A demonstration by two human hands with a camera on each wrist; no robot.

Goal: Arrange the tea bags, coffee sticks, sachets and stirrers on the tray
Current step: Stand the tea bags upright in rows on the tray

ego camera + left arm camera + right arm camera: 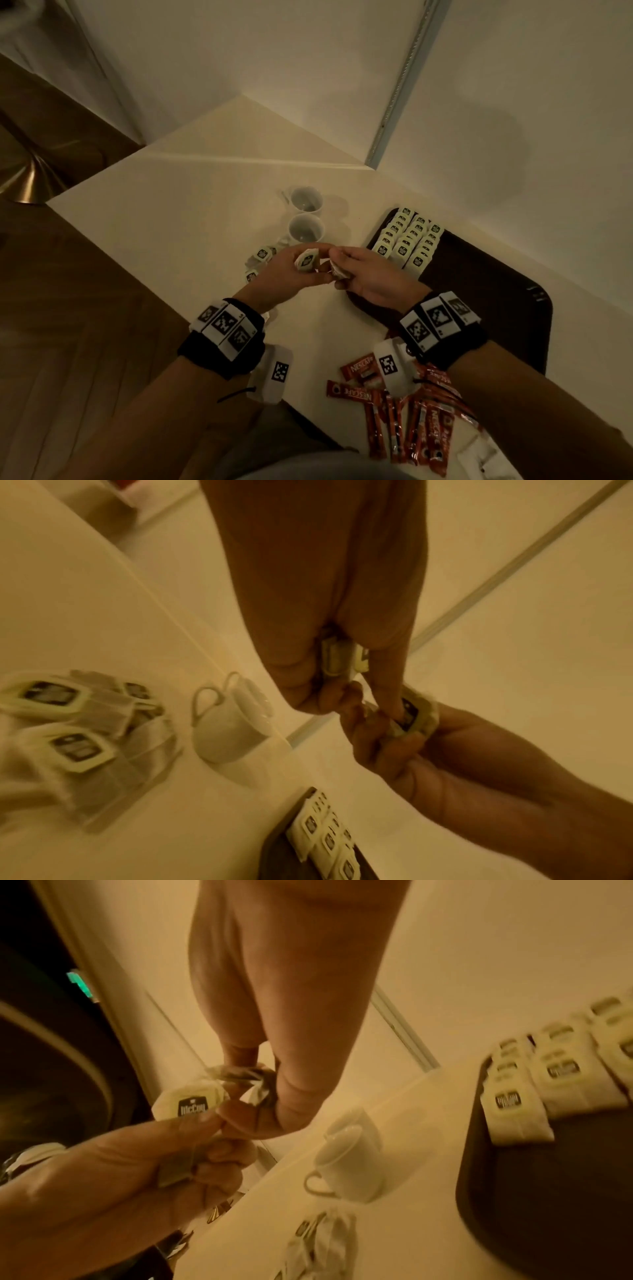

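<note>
Tea bags [407, 240] lie in three overlapping rows at the far left corner of the dark tray [496, 291], which sits along the right edge of the table [191, 212]. Above the table, just beside the tray's left edge, the left hand [284, 270] pinches a cream-labelled tea bag [307, 260], and the right hand [370, 274] grips another crumpled tea bag [337, 270]; the two hands' fingertips touch. Loose tea bags [262, 255] lie on the table under and beyond the left hand, near two white cups [306, 216]. Red coffee sticks [404, 411] are scattered at the table's near edge, beneath the right wrist.
</note>
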